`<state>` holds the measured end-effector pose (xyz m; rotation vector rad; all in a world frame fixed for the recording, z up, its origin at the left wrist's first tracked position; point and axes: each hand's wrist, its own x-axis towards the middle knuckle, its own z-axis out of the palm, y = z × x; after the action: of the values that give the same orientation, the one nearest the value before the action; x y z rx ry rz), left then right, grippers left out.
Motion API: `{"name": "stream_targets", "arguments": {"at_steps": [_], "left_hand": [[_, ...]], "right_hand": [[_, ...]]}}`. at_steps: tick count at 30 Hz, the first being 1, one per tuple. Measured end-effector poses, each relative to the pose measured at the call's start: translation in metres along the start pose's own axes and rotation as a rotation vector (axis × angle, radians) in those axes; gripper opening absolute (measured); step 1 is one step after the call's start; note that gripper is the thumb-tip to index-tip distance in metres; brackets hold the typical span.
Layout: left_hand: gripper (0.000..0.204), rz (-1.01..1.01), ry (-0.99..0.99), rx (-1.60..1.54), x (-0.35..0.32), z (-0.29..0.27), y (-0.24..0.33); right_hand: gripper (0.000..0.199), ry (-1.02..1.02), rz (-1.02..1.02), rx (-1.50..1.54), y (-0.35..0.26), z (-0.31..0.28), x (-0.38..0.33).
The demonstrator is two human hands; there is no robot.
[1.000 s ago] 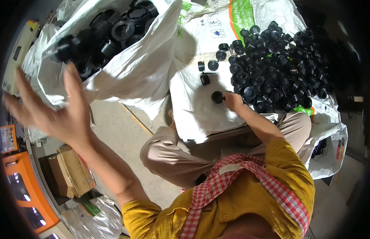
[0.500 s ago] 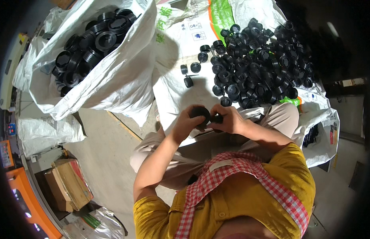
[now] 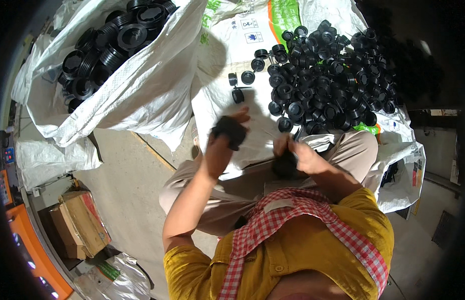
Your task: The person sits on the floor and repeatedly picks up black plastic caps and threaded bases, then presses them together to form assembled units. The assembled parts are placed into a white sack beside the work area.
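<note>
My left hand (image 3: 217, 152) is closed round a black plastic threaded cap (image 3: 229, 132), held up over the white sheet. The cap is smeared by motion, so I cannot tell whether it is one piece or more. My right hand (image 3: 306, 156) is also blurred, in front of my right knee. Its fingers are bent round a dark piece (image 3: 285, 166) whose shape does not show clearly. Beyond it lies a heap of small black plastic caps (image 3: 322, 85), some with thin stems. Several loose ones, such as a small cap (image 3: 248, 77), lie left of the heap.
A white woven sack (image 3: 137, 102) at the left holds larger black threaded caps (image 3: 112, 57). A printed white sheet (image 3: 237, 45) lies under the heap. At the right is another white sack (image 3: 407, 165). A cardboard box (image 3: 85, 225) stands at the lower left, near an orange machine (image 3: 35, 255).
My hands have moved apart. The left has shifted left and up with the black cap; the right has shifted slightly right and down with the dark piece. The view has shifted slightly.
</note>
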<state>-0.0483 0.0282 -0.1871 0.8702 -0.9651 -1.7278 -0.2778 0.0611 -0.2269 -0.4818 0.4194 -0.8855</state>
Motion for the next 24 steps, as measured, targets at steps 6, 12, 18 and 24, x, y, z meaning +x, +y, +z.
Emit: {"name": "stream_targets", "arguments": {"at_steps": [6,12,18,24], "left_hand": [[0.055,-0.400,-0.060,-0.326,-0.008,0.021,-0.043],[0.058,0.378,-0.094,1.450,-0.007,0.038,-0.045],[0.055,0.733,-0.042,1.666,-0.022,0.038,0.013],[0.061,1.438,0.807,1.700,-0.034,0.006,0.172]], "right_hand": [[0.013,0.387,-0.243,-0.359,0.018,-0.007,0.043],[0.024,0.532,-0.504,-1.186,0.026,-0.022,0.052],[0.024,0.949,-0.384,-1.600,0.013,-0.100,0.044],[0.043,1.042,0.334,-1.625,0.033,-0.149,0.061]]}}
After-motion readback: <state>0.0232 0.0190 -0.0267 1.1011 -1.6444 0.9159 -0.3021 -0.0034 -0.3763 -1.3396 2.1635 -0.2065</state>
